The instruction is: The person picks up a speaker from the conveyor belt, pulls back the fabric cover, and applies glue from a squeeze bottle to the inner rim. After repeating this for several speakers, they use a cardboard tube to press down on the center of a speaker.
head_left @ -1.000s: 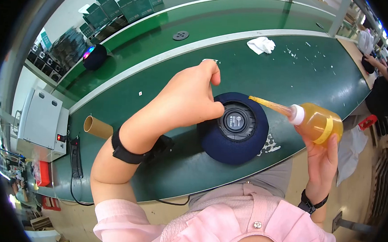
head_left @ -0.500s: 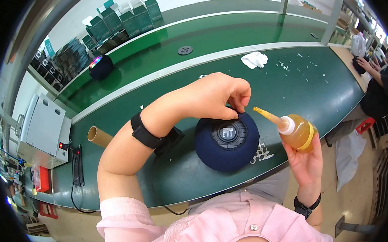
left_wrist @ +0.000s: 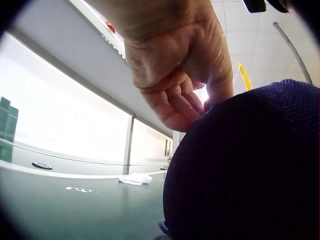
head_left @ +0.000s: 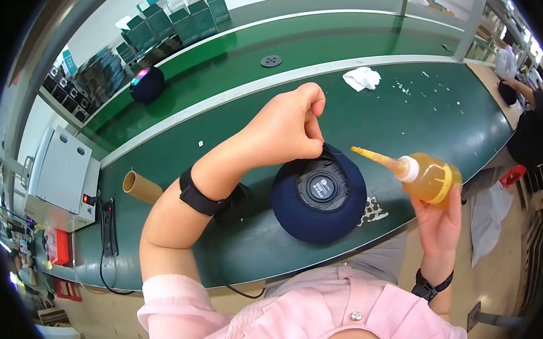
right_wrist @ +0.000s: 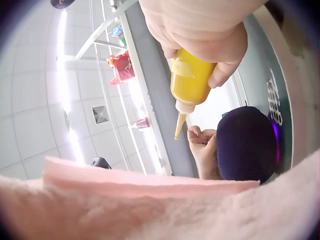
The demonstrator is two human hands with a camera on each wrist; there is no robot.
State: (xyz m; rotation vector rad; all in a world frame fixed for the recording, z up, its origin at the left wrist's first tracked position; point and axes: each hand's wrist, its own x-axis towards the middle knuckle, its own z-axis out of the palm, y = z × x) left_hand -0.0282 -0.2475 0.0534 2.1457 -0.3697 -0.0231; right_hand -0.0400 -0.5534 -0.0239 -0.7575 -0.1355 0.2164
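Observation:
A round navy fabric-covered speaker (head_left: pixel 318 218) sits on the green bench with its black base (head_left: pixel 323 187) facing up. At the base's far edge, my left hand (head_left: pixel 286 124) has its fingers curled, thumb and fingertips pinching the fabric cover (left_wrist: pixel 210 117) at the rim. My right hand (head_left: pixel 439 221) grips a squeeze bottle (head_left: pixel 429 178) of amber liquid, held tilted to the right of the speaker. Its long nozzle (head_left: pixel 376 157) points left toward the speaker's far rim, and the tip is coated with yellowish residue. The right wrist view shows the bottle (right_wrist: pixel 191 82) above and beside the speaker (right_wrist: pixel 247 145).
A cardboard tube (head_left: pixel 143 188) and a grey machine (head_left: pixel 59 177) stand on the left. Crumpled white tissue (head_left: pixel 362 78) lies farther back. Dried white residue (head_left: pixel 373 212) marks the bench right of the speaker. A second speaker (head_left: pixel 147 84) glows on the back ledge near green boxes (head_left: pixel 181 23).
My left hand moved right along the speaker's rim, then back left. The bottle swung left and lower, then slightly right again. The speaker stays in about the same place.

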